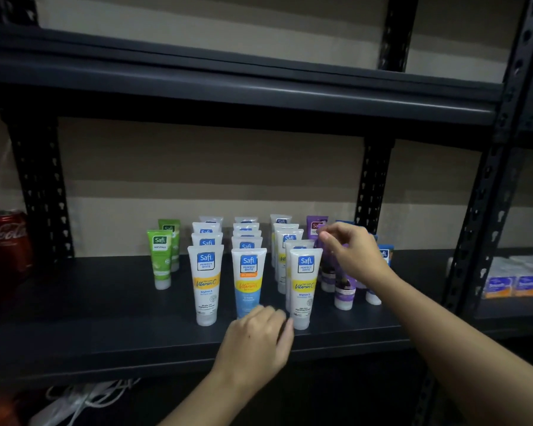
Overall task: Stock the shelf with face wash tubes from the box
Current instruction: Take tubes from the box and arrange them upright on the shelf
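Observation:
Several rows of white Safi face wash tubes stand cap-down on the dark shelf [105, 302], with two green tubes [160, 259] at the left. My left hand [256, 339] curls round the cap end of the front blue-labelled tube [248, 281], whose cap is hidden; its thumb lies by the cap of the yellow-labelled tube [304, 287] to the right. My right hand [351, 250] reaches over the purple tubes, and its fingertips pinch the top edge of a purple tube [345, 290]. A blue-edged tube [383, 256] stands behind that wrist. No box is in view.
Red cola cans [10, 238] stand at the shelf's far left. Black slotted uprights [40, 192] frame the bay. Small boxed packs [511, 284] sit on the neighbouring shelf at right. White plastic wrapping [74, 401] lies below the shelf. The upper shelf [228, 84] overhangs.

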